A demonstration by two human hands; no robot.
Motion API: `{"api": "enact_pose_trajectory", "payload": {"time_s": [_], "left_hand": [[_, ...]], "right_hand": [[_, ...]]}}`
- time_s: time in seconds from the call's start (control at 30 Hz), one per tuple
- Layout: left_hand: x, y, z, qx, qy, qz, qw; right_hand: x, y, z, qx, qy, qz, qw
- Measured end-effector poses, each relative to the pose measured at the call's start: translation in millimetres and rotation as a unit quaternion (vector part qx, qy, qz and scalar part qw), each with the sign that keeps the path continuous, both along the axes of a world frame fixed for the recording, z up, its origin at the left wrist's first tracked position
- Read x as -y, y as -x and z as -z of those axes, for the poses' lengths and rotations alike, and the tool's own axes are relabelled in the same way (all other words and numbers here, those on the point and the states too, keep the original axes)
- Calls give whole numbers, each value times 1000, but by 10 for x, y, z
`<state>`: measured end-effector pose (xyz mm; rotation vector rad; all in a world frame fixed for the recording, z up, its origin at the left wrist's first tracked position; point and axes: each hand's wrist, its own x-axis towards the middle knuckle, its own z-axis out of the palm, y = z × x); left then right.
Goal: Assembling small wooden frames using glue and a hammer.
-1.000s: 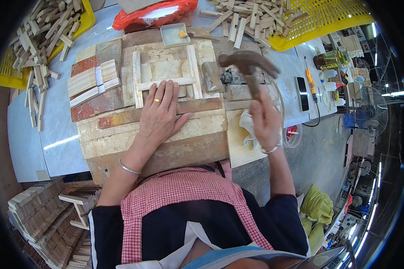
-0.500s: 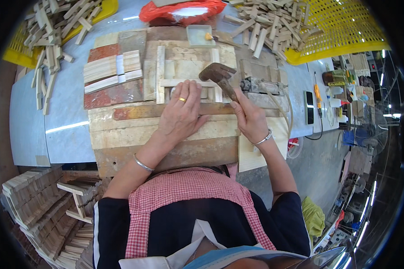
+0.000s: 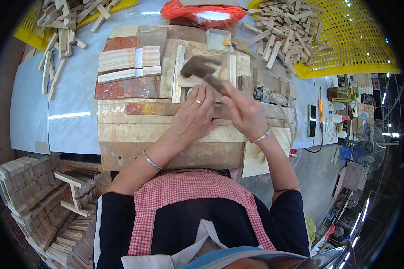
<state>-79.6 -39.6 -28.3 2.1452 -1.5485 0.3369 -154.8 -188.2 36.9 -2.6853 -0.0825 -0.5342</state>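
Observation:
My right hand (image 3: pixel 247 114) is wrapped round the handle of a claw hammer (image 3: pixel 201 68). The hammer head, smeared by motion, hovers over a small wooden frame on the work board. Two upright strips form the frame's sides, the left strip (image 3: pixel 178 67) and the right strip (image 3: pixel 232 68), with a crosspiece (image 3: pixel 188 82) between them. My left hand (image 3: pixel 193 114) lies flat with fingers stretched out at the near side of the crosspiece, partly under the hammer handle. The hammer and hands hide part of the crosspiece and its right joint.
Left of the frame lies a stack of wooden strips (image 3: pixel 116 58). A shallow clear dish (image 3: pixel 218 41) sits behind it. Yellow baskets (image 3: pixel 345 40) with heaped wood pieces stand at both back corners. A metal clamp fixture (image 3: pixel 274 95) is at right, and stacked wooden frames (image 3: pixel 31 179) stand lower left.
The hammer has swung left across the frame and now blurs over the crosspiece. My left hand stays by the crosspiece. The whole view has shifted, so the bench appears farther right.

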Motion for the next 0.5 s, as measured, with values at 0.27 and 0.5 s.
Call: {"api": "enact_pose_trajectory", "payload": {"time_s": [0.27,0.5], "left_hand": [[27,-22,110,-7,4,18,1000],[20,13,26,-19,-12,12,1000]], "right_hand": [[-62,-53,54,-93,6,-21,995],[225,278,-57,61,-11,63,996]]}}
